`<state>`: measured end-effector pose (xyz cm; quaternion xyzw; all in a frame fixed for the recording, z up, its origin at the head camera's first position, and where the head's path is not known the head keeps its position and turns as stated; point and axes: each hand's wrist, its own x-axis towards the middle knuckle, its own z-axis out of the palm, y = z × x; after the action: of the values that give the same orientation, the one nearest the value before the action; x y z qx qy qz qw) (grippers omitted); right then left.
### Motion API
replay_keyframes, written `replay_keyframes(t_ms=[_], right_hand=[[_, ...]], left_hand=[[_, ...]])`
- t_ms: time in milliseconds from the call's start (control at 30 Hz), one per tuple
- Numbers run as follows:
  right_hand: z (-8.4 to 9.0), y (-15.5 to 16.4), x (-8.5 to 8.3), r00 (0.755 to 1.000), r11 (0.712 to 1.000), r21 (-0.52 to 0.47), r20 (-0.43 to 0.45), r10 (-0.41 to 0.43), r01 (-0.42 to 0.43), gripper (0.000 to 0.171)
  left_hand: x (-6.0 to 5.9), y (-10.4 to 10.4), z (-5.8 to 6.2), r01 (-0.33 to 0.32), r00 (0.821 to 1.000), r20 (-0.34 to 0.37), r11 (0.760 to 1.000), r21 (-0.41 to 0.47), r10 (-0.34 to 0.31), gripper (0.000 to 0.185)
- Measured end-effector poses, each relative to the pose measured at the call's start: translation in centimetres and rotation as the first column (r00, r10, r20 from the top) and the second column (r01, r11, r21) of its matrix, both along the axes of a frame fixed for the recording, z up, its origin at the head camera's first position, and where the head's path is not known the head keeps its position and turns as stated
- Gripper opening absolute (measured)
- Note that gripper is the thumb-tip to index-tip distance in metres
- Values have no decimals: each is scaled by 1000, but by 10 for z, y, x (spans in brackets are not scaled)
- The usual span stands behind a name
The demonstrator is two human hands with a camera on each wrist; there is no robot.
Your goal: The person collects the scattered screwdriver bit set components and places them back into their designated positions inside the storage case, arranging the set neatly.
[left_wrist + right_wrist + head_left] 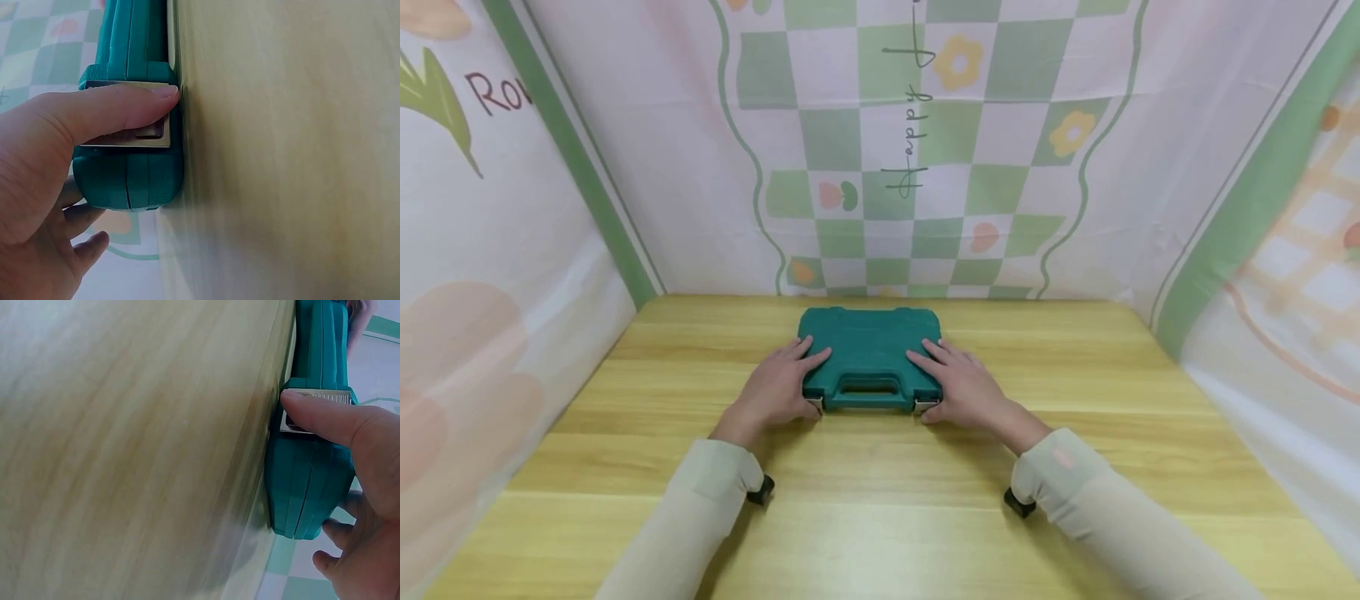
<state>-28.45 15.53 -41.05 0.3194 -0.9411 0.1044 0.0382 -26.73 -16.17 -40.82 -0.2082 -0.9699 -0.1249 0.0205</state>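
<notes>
A teal plastic carrying case lies flat on the wooden table, its lid down and its handle facing the wearer. My left hand grips the front left corner, with fingers spread over the lid and side. In the left wrist view its thumb lies across the metal latch. At the front right corner my right hand holds the case the same way. The right wrist view has that thumb pressed on the other metal latch. Both latches are partly hidden under the thumbs.
The wooden table stretches toward the wearer and to both sides of the case. Printed cloth with green checks hangs behind its far edge, and more cloth hangs at left and right. A dark band sits at the left wrist.
</notes>
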Motion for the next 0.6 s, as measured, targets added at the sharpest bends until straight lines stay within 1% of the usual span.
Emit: replay_keyframes(t_ms=[233,600], right_hand=[[3,-2,1,1000,1000,6,5,-6,6,97],[7,-1,0,999,1000,8,45,-15,14,94]], left_hand=[[0,-1,2,-11,1000,14,999,37,11,93],[-1,-1,2,-19,1000,24,999,36,18,92]])
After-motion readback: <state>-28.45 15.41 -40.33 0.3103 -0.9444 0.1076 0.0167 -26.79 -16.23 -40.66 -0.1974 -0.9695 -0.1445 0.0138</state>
